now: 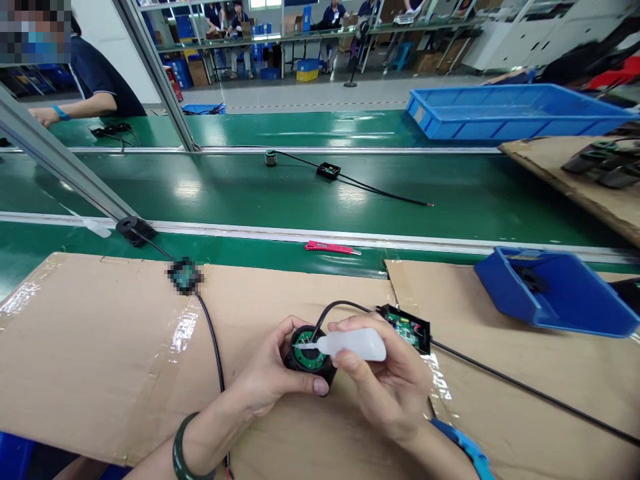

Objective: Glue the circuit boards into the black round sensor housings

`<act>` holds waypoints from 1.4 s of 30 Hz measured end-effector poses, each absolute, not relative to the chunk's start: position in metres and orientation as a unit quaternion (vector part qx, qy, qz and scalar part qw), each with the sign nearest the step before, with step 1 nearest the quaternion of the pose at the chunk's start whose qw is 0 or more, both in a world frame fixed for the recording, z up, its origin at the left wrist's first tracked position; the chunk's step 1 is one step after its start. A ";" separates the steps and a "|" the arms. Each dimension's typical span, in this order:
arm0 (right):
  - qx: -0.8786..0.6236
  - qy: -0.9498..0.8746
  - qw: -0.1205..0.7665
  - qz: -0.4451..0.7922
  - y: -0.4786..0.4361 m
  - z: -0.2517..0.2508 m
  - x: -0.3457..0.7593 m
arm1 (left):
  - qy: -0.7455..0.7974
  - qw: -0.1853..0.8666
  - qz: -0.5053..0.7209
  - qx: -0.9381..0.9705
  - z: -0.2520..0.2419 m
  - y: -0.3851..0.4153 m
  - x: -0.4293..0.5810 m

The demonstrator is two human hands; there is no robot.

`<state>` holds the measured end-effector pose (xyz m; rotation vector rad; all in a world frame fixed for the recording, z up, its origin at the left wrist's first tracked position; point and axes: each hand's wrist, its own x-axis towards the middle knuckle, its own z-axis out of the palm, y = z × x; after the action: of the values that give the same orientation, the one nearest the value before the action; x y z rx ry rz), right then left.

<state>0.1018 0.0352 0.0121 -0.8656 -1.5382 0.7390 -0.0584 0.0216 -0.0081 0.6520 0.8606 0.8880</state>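
Note:
My left hand (273, 373) is closed round a black round housing (325, 370) with a green circuit board (303, 358) set in its face. In my right hand (385, 380) is a small white squeeze bottle (357, 345), its narrow tip pointing left over the board. Whether the tip touches the board I cannot tell. A black cable (345, 303) runs from the housing to an open black box with a green circuit board (407, 328), just behind my right hand. Another black cable (530, 395) leaves that box to the right.
Cardboard (100, 353) covers the bench. At left lies a second cabled unit (135, 230). A red utility knife (330, 248) rests behind the cardboard. A blue bin (560, 293) stands right. Another assembly (329, 171) lies on the green belt (225, 193). A co-worker's arm (90, 107) is far left.

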 end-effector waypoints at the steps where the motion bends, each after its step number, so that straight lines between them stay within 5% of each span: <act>1: -0.369 -0.618 0.591 0.364 0.035 0.012 0.102 | 0.400 0.761 0.410 0.304 -0.009 0.021 -0.058; 7: -0.369 -0.399 0.723 0.427 0.060 0.028 0.123 | 0.455 0.690 0.389 0.406 -0.009 0.021 -0.059; 12: -0.399 -0.369 0.744 0.388 0.100 0.035 0.164 | 0.541 0.517 0.372 0.549 -0.017 0.021 -0.060; 19: -0.495 -0.469 0.640 0.355 0.157 0.000 0.200 | 0.602 0.328 0.335 0.646 -0.025 0.030 -0.066; 30: -0.566 -0.606 0.464 0.310 0.212 -0.066 0.196 | 0.614 0.302 0.304 0.663 -0.025 0.033 -0.070; 42: -0.685 -0.627 0.349 0.124 0.180 0.013 0.271 | 0.589 0.275 0.297 0.699 -0.039 0.035 -0.080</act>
<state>0.2710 0.1802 0.0127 -1.7743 -1.6258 0.3204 -0.0804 0.0355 -0.0393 1.8785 1.5835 0.7994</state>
